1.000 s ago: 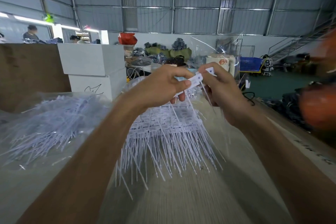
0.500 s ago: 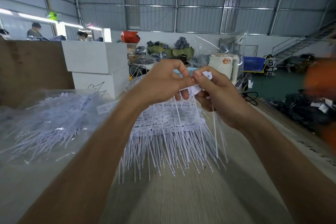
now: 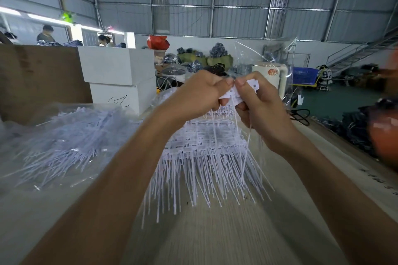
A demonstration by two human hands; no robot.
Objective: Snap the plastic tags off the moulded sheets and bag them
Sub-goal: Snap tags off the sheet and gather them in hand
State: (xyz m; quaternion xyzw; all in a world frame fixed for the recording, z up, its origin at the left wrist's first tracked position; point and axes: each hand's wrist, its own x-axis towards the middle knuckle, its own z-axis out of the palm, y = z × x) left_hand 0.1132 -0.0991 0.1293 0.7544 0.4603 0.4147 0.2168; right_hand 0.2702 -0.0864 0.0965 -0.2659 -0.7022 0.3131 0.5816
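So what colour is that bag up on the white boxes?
Red bag, seen in the head view.

Two forearms in view, both bare from lower frame edge to wrist; no sleeve edge visible. Left hand (image 3: pixel 197 94): bare, no glove, ring or band visible. Right hand (image 3: pixel 261 103): bare, no glove, wrist unadorned. Thumbnails on both hands short, unpainted. Rest of body out of frame.

hands (image 3: pixel 231 94) drawn closer since a second ago, thumbs now meeting over the tags (image 3: pixel 249 86)
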